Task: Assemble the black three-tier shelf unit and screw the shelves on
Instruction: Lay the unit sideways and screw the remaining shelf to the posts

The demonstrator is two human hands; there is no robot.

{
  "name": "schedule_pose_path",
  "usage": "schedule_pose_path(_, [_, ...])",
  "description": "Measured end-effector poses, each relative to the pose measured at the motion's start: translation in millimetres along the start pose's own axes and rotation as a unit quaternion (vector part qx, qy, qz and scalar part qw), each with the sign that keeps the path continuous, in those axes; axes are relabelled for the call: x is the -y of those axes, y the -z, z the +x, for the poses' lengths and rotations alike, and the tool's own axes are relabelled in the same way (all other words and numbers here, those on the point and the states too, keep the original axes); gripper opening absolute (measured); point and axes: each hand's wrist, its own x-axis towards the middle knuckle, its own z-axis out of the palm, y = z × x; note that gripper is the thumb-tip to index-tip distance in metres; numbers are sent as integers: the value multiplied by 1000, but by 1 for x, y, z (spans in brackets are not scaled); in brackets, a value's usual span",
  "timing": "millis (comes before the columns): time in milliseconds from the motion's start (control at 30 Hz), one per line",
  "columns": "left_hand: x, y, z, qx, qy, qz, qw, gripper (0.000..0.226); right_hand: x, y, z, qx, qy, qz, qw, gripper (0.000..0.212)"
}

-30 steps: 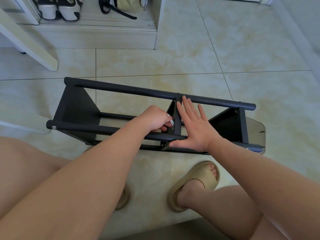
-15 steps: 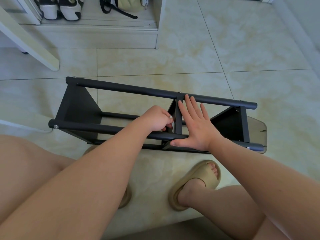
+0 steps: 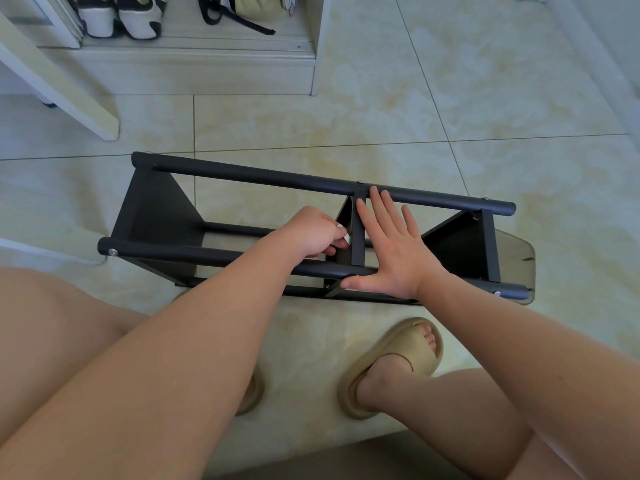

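Bracing the sideways black shelf unit [image 3: 242,178], the right hand [image 3: 398,251] presses flat beside its middle shelf [image 3: 358,233]; the left hand [image 3: 311,233] pinches a small pale piece [image 3: 343,231] there, likely a fastener.

Matte black all over the shelf unit [image 3: 242,174], silver only at its screw heads [image 3: 112,252], smoky translucent grey on the plastic piece [image 3: 519,258] at its right end, white on the small bit [image 3: 346,233] pinched in the left hand [image 3: 311,233]. Pale cream with yellowish marbled clouding across the floor tiles [image 3: 485,98], crossed by thin dark grout lines; sandy beige on the slippers [image 3: 412,341]. Farther back, white with black patches on the shoes [image 3: 138,19], pale yellow-green with black straps on the bag [image 3: 258,5], white with a cream edge on the slanted board [image 3: 52,77].
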Motion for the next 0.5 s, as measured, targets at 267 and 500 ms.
schedule_pose_path(267, [-6, -2, -2, 28, 50, 15, 998, 17, 1, 1, -1, 0, 1, 3, 1000, 132])
schedule_pose_path(500, [-8, -1, -9, 49, 32, 51, 997, 22, 1, 2, -1, 0, -4, -3, 1000, 132])
